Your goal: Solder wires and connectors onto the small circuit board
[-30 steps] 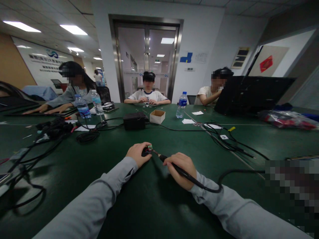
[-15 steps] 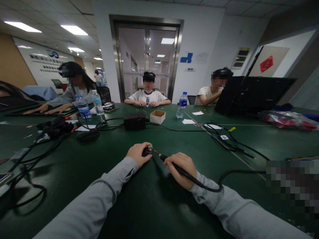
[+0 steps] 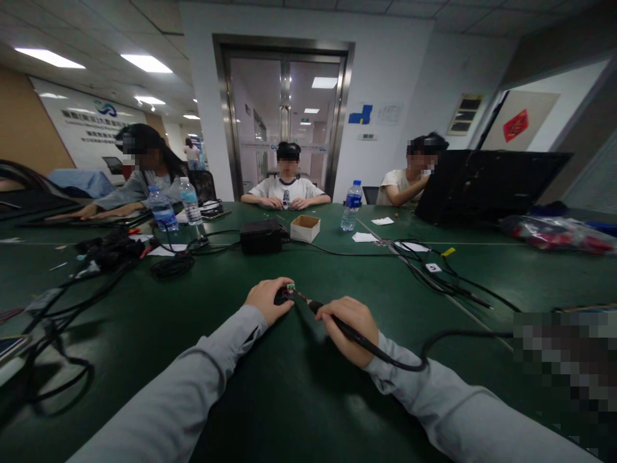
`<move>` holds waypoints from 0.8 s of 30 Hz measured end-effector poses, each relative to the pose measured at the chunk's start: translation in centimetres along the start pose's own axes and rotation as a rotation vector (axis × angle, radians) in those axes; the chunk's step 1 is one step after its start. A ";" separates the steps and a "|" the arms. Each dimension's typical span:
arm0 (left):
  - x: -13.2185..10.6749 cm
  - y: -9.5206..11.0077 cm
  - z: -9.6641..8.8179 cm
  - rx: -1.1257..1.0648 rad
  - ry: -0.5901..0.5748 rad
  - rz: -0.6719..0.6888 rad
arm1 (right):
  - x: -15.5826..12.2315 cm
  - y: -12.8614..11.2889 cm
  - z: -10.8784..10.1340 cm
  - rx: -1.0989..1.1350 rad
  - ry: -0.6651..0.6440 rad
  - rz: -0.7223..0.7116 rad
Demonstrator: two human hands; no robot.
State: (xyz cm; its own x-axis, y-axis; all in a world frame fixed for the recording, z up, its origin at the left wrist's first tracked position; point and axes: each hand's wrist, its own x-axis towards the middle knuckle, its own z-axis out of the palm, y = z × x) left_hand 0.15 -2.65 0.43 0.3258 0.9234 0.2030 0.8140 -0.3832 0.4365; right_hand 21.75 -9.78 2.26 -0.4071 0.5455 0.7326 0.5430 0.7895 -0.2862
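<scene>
My left hand [image 3: 266, 298] is closed on a small dark part with a green connector [image 3: 287, 292], pressed down on the green table [image 3: 270, 399]. My right hand [image 3: 351, 326] grips a black soldering iron [image 3: 324, 314] like a pen. Its thin tip reaches left to the small part. The iron's black cable [image 3: 434, 344] curls off to the right across the table.
A black power unit [image 3: 261, 235] and a small cardboard box [image 3: 305, 227] sit mid-table. Tangled black cables [image 3: 110, 254] lie at left, more cables [image 3: 434, 270] at right. Water bottles [image 3: 351, 204] stand farther back. Three other people sit at the far side. A laptop [image 3: 482, 183] stands at right.
My hands and the iron stay in place. The view has shifted slightly. The person at the far end has moved their hands a little.
</scene>
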 end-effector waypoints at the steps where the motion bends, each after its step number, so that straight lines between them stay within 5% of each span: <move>1: 0.0 0.0 0.0 -0.001 0.001 0.001 | 0.0 0.0 0.0 -0.003 -0.002 0.001; 15: -0.1 -1.9 0.1 -0.044 -0.018 0.086 | -0.2 0.3 0.2 0.028 -0.006 -0.012; 19: -1.5 -5.5 -1.8 -0.094 -0.026 0.110 | -0.2 0.1 0.1 0.028 -0.012 -0.017; 24: -5.4 -12.0 -6.5 -0.036 0.010 -0.016 | -0.2 0.1 0.0 0.029 -0.033 -0.015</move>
State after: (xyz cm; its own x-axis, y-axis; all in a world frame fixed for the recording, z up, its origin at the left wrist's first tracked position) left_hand -14.49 -3.14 -0.23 0.3080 0.9292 0.2043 0.8012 -0.3691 0.4711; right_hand 21.86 -9.77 2.05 -0.4389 0.5423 0.7164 0.5158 0.8050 -0.2933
